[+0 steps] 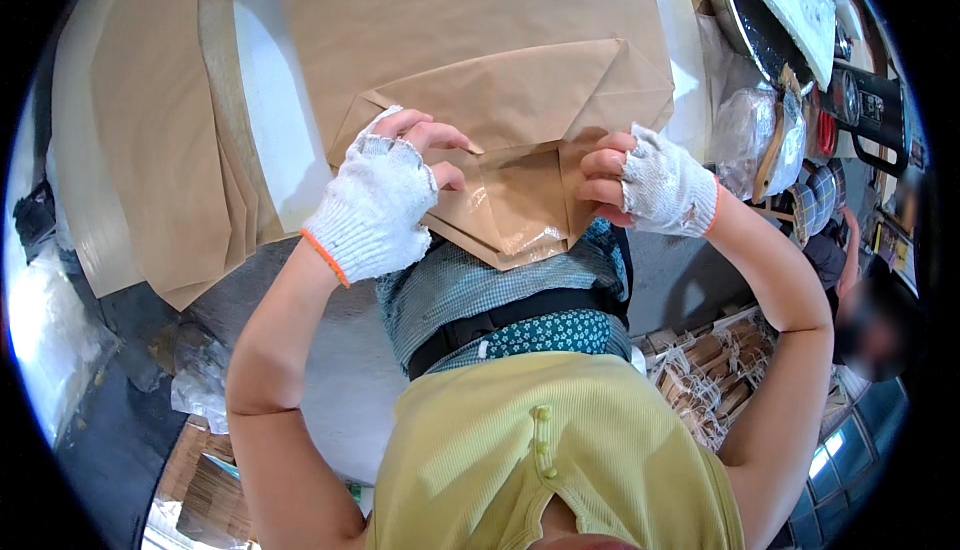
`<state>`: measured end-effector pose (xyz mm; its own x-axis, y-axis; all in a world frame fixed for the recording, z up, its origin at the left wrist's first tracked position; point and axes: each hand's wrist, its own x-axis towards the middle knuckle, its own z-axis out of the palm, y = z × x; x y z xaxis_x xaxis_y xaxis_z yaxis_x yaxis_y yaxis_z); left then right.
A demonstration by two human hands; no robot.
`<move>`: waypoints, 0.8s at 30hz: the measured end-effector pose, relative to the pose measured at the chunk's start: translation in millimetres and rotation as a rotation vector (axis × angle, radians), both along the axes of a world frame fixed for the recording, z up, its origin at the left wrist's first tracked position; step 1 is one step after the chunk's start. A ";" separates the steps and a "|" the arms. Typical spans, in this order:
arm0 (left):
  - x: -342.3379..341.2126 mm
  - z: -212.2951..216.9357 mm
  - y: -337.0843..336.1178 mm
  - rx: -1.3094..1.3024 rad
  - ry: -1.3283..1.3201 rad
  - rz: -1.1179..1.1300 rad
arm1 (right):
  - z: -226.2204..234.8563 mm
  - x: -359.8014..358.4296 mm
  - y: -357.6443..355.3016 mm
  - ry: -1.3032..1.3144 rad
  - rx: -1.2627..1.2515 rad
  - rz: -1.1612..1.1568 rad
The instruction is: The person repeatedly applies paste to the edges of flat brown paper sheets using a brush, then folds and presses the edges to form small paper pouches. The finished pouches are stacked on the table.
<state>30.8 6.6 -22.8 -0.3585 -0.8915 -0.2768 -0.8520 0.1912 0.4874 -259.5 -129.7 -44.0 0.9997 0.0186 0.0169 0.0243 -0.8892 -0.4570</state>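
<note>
A brown paper bag [515, 200] lies in front of me with its end opened out into folded flaps and a shiny inner panel. My left hand [380, 185], in a white fingerless glove with an orange cuff, rests on the left flap. Its fingers and thumb are bent but apart, the fingertips at the inner fold. My right hand [650, 182], gloved alike, has its fingers curled over the right side of the bag, the thumb at the lower edge. The near edge of the bag reaches over the table edge toward my lap.
Brown paper sheets [160, 120] are stacked at the left. A dark pan-like container [765, 25] and a clear plastic bag [745, 130] stand at the right, near a black mug-like vessel [875, 110]. Bundled wooden pieces [715, 370] lie lower right. Another person [865, 300] is farther right.
</note>
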 end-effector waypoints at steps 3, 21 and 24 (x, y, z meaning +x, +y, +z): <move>1.6 -3.2 -2.8 0.019 0.026 -0.002 | 3.3 -8.1 -14.7 0.026 -0.333 0.077; 5.1 -5.4 -19.5 -0.123 0.081 0.004 | -9.9 23.6 -22.7 -0.278 0.177 -0.461; -5.0 -39.7 -26.3 -0.324 0.033 0.232 | -39.7 34.6 -13.3 -0.273 0.184 -0.789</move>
<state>25.8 -19.7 -62.4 -0.1415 -0.9891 0.0404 -0.8754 0.1440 0.4614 -224.9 -143.0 -83.7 0.6791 -0.7082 0.1933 -0.4411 -0.6041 -0.6637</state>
